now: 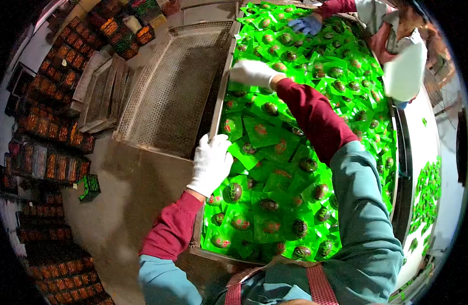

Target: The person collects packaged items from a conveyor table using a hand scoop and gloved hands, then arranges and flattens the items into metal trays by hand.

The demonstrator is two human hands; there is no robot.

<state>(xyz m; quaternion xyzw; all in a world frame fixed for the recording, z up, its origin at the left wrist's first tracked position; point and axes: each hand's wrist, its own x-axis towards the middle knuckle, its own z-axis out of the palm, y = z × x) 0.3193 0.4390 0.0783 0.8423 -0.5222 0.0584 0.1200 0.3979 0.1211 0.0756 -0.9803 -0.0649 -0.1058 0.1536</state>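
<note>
Apron straps: red-checked pair point(323, 284), bottom centre of the frame, over a blue-green top.
Sleeves: blue-green point(363, 188), with maroon cuffs at both forearms.
Packets: green film point(268, 205), many with a dark oval piece and some with red print; overlapping, spread from lower centre to top of the frame.
Packet tray: shallow, raised rim point(221, 256); bears the packets, running from lower centre to upper right of centre.
Left hand: white glove point(211, 163), centre of the frame, at the tray's left rim. Fingers partly curled, back of the hand upward; whether it grips the rim, cannot tell.
Right hand: white glove point(253, 74), above centre, over the left side of the packets, arm reaching across. Blurred; how far the fingers are open and whether anything is held, cannot tell.
Perforated tray: metal point(178, 86), upper left of centre, beside the packet tray.
Side table: white top point(414, 122), right of the frame; more green packets on its lower part.
Small crate: green contents point(90, 187), on the floor point(117, 213), left of the frame.
Co-worker: upper right, blue-gloved hand point(309, 24) among the far packets, maroon cuff; pale blurred shape nearby, unclear.
Wooden frames: stacked point(104, 94), upper left.
Crates: dark, orange-toned contents point(61, 127), in rows down the left side.
</note>
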